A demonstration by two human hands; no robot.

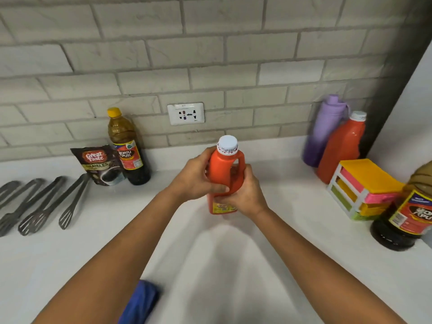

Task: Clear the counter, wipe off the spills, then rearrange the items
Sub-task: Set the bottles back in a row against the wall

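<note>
Smooth orange plastic jug (222, 169), ribbed white cap, in L (198, 178) & R hand (245, 192) grip

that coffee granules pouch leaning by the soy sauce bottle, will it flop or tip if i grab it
The coffee pouch looks like a soft foil bag, so it will probably crumple rather than stay stiff. It seems to lean on the dark bottle, so it may slump when moved. Likely light.
</note>
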